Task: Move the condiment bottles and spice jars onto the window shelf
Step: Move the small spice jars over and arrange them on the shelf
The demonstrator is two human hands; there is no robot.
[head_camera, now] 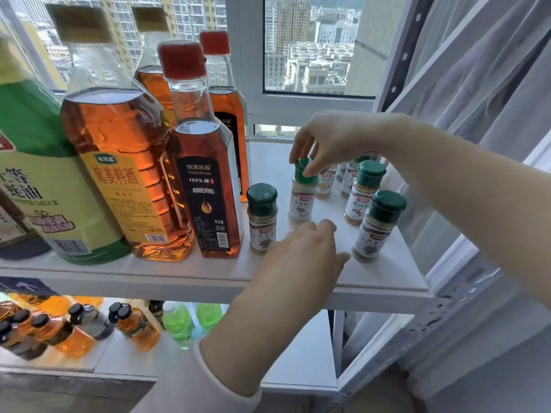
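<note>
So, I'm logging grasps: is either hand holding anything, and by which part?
The right hand pinches a spice jar by its green cap; the left hand holds nothing.

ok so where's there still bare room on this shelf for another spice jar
Bare shelf shows at the back, between the rear red-capped bottle and the spice jar that the right hand pinches. Another patch is the front right corner, before the nearest jar. The left half is packed with big bottles; the back right corner is crowded with jars.
</note>
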